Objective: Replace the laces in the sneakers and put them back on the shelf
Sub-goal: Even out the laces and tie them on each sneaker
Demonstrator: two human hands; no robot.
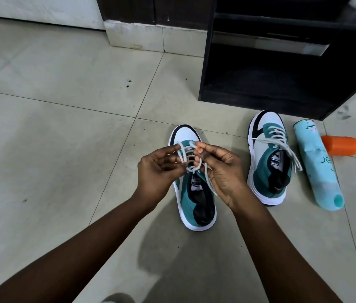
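Near sneaker [194,193]: teal, white and black, standing on the tiled floor [63,127] with its toe toward the shelf, directly under both hands.
Lace [187,157]: white, threaded through the near sneaker's eyelets, with loops raised above the tongue and one end trailing down beside the right wrist.
Left hand [158,169]: fingers curled, pinching the lace loops on the sneaker's left side.
Right hand [220,167]: thumb and forefinger pinch the lace just above the eyelets; the thumbnail is painted orange.
Second sneaker [268,158]: the same colours, on the floor to the right of the first, near the shelf's front bottom edge; already laced, its loose ends falling across its right side.
Shelf [282,68]: a dark unit standing on the floor beyond the sneakers; its lowest compartment is open to the front.
Spray can [316,162]: pale blue, lying on its side on the floor just right of the second sneaker.
Orange cap [340,145]: lying on the floor beside the can's far end.
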